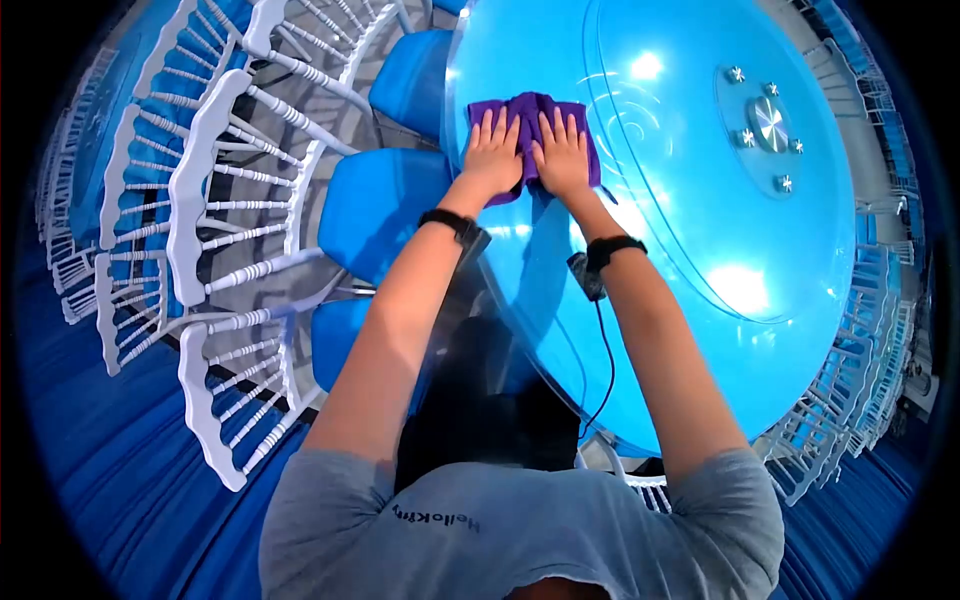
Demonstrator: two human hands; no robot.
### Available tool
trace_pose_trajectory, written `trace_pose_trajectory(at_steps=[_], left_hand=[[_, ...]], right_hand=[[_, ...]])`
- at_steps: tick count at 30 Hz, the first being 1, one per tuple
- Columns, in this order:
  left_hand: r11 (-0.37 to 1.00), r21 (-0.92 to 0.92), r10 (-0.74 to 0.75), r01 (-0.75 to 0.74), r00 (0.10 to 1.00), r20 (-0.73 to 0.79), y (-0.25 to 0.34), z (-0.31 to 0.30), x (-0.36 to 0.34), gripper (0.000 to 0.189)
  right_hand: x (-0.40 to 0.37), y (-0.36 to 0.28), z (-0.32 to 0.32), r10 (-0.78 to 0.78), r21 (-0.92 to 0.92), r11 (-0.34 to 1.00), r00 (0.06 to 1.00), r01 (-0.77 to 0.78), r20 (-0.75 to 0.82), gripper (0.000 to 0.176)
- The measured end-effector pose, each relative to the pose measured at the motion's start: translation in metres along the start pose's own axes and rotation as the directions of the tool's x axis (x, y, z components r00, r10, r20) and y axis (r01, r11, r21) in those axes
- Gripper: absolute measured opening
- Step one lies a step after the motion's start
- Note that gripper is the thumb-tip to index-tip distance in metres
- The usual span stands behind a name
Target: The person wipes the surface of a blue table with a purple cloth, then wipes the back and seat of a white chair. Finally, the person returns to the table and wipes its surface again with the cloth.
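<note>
So both bare hands are palm-down on a soft purple cloth, which lies on the shiny blue round table right by its left edge. The left hand is on the cloth's left part and the right hand on its right part, with some bunched-up fabric between them. Neither one is clenched; the fingers are out fairly straight and a bit spread, resting on top of the cloth rather than grabbing it. Both wrists have black straps with chunky dark devices, and a thin black cable hangs from the right one, down over the near edge of the table. What's in the way? Mostly seating: blue-seated chairs are tucked in super close along the left side, with wavy-topped white spindle backs behind them, and more white chairs crowd the far right. On the tabletop, a big clear round layer shows as a curved edge just right of the cloth. Farther right, well apart from the hands, there's a shiny silver disc with little silver star-shaped pieces around it. Bright light reflections wash out bits of the surface, so fine detail there is hard to tell.
</note>
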State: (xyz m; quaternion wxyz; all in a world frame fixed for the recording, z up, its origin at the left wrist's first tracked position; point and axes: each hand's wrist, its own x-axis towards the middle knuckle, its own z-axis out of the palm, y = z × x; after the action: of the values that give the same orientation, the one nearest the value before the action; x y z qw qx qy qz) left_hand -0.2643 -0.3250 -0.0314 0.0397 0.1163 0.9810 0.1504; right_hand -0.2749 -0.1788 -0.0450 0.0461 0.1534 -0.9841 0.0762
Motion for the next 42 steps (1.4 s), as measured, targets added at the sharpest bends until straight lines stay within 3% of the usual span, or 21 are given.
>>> trace_pose_trajectory(at_steps=[3,6,11,16,24,29,32,42], left_hand=[[0.996,-0.077,0.039,-0.045,0.997,-0.069,-0.001,-0.007,-0.051,0.066],[0.989,-0.136,0.041,-0.054,0.994,-0.101,0.005,-0.017,-0.113,0.058],[0.973,-0.229,0.002,-0.010,0.999,-0.033,0.019,-0.018,-0.161,0.055],[0.981,-0.179,0.056,-0.070,0.995,-0.083,0.010,-0.019,-0.129,0.052],[0.996,0.053,0.085,-0.074,0.963,-0.257,-0.008,-0.005,-0.008,0.047],[0.979,0.187,0.124,-0.088,0.974,-0.192,0.004,0.002,0.026,0.048],[0.959,0.123,0.272,-0.256,0.952,-0.142,0.028,0.008,0.016,0.049],[0.780,-0.002,0.625,-0.625,0.780,-0.017,0.156,0.046,-0.066,0.053]], right_hand=[[-0.042,-0.016,-0.005,-0.067,0.043,0.997,0.995,0.071,-0.079,0.056],[-0.104,-0.044,-0.032,-0.132,0.127,0.984,0.991,0.126,0.038,0.058],[-0.160,-0.074,-0.045,-0.054,0.213,0.977,0.984,0.017,0.170,0.058],[-0.127,-0.068,-0.048,-0.017,0.163,0.987,0.989,-0.008,0.150,0.061],[-0.033,-0.024,-0.008,0.123,0.098,0.989,0.989,-0.115,-0.080,0.057],[-0.013,0.017,-0.009,0.234,0.046,0.971,0.972,-0.233,-0.025,0.055],[-0.045,0.033,-0.005,0.312,0.144,0.945,0.944,-0.295,-0.110,0.055],[-0.238,0.070,-0.055,0.557,0.051,0.830,0.828,-0.555,-0.061,0.056]])
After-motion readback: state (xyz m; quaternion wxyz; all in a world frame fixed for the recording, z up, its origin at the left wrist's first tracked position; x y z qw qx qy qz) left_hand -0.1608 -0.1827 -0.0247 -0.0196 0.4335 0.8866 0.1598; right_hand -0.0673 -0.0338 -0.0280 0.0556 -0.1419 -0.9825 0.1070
